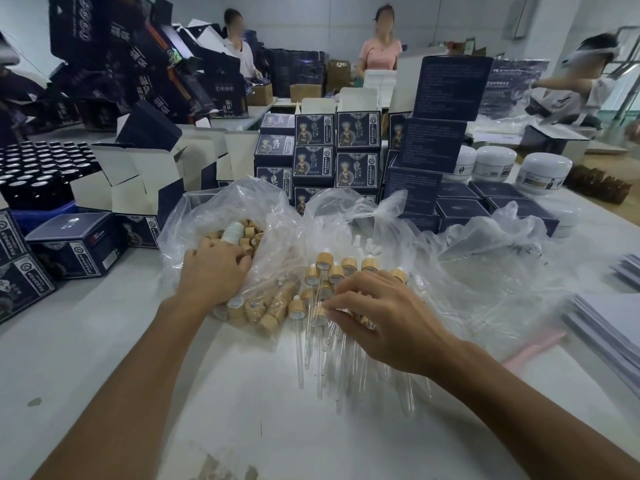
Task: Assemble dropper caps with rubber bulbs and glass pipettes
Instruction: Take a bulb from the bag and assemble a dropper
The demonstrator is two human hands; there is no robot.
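Observation:
A clear plastic bag (pixel 277 216) at centre left holds several loose bamboo dropper caps (pixel 247 233). My left hand (pixel 213 271) reaches into this bag, its fingers curled among the caps; what they hold is hidden. To the right, several assembled droppers (pixel 325 261) with bamboo caps and glass pipettes (pixel 300 351) lie in a pile on the white table (pixel 242 403). My right hand (pixel 384 320) rests on that pile, fingertips pinching at a pipette or cap near its left side. A few white rubber bulbs (pixel 369 249) lie behind the pile.
Stacks of dark blue printed boxes (pixel 356 150) stand behind the bags, open white-lined boxes (pixel 138 181) at left, dark bottles (pixel 41 164) far left. White jars (pixel 545 171) and paper sheets (pixel 609 320) sit at right. Three people work at the back.

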